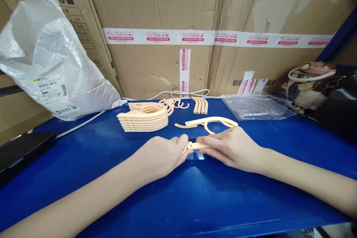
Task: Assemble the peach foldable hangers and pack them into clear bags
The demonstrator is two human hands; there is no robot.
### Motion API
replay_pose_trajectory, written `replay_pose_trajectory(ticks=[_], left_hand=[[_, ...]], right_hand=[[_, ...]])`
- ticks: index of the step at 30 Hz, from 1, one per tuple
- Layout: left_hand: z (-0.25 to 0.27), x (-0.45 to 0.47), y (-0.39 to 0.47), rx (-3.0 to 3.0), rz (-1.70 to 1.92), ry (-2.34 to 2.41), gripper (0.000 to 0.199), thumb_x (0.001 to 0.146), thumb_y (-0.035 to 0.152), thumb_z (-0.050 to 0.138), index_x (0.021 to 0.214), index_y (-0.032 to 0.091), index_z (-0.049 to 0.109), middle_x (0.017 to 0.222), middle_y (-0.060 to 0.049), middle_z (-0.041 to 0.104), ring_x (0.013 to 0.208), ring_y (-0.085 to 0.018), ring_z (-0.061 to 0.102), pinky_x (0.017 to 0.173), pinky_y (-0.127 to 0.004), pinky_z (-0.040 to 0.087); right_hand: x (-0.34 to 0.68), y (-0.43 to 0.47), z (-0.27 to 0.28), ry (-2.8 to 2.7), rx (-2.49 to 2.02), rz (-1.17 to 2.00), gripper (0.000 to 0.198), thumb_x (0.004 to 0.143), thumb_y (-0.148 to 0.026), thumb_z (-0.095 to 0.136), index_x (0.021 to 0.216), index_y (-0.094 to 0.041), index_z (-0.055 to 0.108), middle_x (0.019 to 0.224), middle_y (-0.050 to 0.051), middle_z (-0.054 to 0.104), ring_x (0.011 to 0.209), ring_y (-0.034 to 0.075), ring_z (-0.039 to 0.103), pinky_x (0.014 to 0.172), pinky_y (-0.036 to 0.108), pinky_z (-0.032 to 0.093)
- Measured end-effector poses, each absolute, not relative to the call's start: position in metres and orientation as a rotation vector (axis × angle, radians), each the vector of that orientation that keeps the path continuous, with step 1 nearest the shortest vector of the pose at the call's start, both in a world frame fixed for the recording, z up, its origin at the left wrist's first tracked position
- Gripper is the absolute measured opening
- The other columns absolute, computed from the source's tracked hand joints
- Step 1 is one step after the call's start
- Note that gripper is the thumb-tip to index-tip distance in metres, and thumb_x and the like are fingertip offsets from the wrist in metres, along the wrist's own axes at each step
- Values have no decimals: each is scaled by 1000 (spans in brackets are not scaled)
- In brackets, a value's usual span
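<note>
My left hand (pixel 164 154) and my right hand (pixel 234 148) meet above the table's middle, both closed on a cream plastic folding-hanger piece (pixel 198 145). A small round joint shows between my fingertips; the rest of the piece is hidden by the hands. Just beyond my right hand lies a loose hanger body (pixel 213 120) with a curved arm. Beside it is a thin curved hook-like piece (pixel 185 125). A neat stack of matching hangers (pixel 143 122) sits past my left hand. Several hooks (pixel 171 103) lie in a cluster at its right, and several short curved arms (pixel 200 105) lie side by side.
A white plastic parcel bag (pixel 52 59) leans at the left, near a black device (pixel 26 156). Large cardboard boxes (pixel 158 7) form the back. A clear plastic bag (pixel 256 107), a pouch with trinkets (pixel 311 85) and a white cable (pixel 80 124) rest on the blue table (pixel 178 200).
</note>
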State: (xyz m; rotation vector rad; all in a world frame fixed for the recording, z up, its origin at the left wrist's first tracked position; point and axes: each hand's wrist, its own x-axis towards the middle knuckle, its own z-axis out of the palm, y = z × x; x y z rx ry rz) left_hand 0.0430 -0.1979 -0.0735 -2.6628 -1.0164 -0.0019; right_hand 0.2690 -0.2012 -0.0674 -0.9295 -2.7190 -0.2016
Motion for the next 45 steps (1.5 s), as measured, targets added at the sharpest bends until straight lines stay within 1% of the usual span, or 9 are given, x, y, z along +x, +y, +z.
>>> replay_pose_trajectory(ticks=[4,9,16,24,30,36,39,42,45], left_hand=[[-75,39,-199,-2513,-139,-824,30,100,31,28,82,17,48,63,-3,59,49,-18,59,41,-28,17],[-69,37,-201,-2347,-360,-641,32,99,27,27,73,19,44,56,0,53,43,-14,51,41,-29,20],[-66,37,-202,-2449,-510,-666,29,98,26,30,73,19,44,56,4,53,46,-13,55,43,-28,25],[-68,35,-199,-2553,-484,-695,27,96,25,33,71,20,43,56,4,53,46,-13,56,43,-28,24],[-71,34,-198,-2648,-449,-727,23,94,24,36,72,19,43,57,3,56,48,-13,58,44,-26,23],[-68,35,-197,-2870,-326,-863,22,97,32,38,81,19,46,62,2,61,52,-15,60,45,-25,22],[-67,36,-196,-2949,-284,-973,25,98,32,36,78,20,45,59,3,59,50,-14,57,46,-24,21],[-65,36,-196,-2984,-282,-1065,26,97,33,37,76,20,44,57,4,57,49,-14,55,47,-24,21],[-61,34,-196,-2985,-286,-1108,26,97,32,37,76,20,43,57,4,55,50,-13,54,49,-23,22]], right_hand=[[270,-201,-65,-2724,-937,-101,34,100,-37,36,113,-21,62,80,3,70,64,13,64,57,23,36],[270,-204,-63,-2691,-909,-35,32,100,-38,36,112,-21,62,76,1,68,61,12,62,57,22,36],[271,-203,-68,-2680,-881,-101,30,100,-34,39,118,-23,60,80,2,71,64,14,66,56,23,37],[269,-201,-71,-2690,-911,-22,30,100,-33,40,117,-22,61,83,3,72,68,14,67,60,23,41],[270,-199,-76,-2692,-876,-56,31,100,-35,39,116,-22,62,83,2,72,66,15,67,60,24,42],[268,-198,-77,-2701,-869,-118,30,99,-34,39,115,-21,62,83,3,72,68,15,66,63,24,43],[266,-200,-76,-2691,-892,-137,29,98,-36,41,109,-21,64,83,4,72,70,16,66,67,26,45],[267,-200,-72,-2638,-831,-190,33,96,-43,45,113,-19,62,88,5,72,76,18,66,71,29,46],[272,-195,-65,-2472,-799,-283,31,96,-39,46,108,-16,63,93,7,70,86,19,63,74,30,47]])
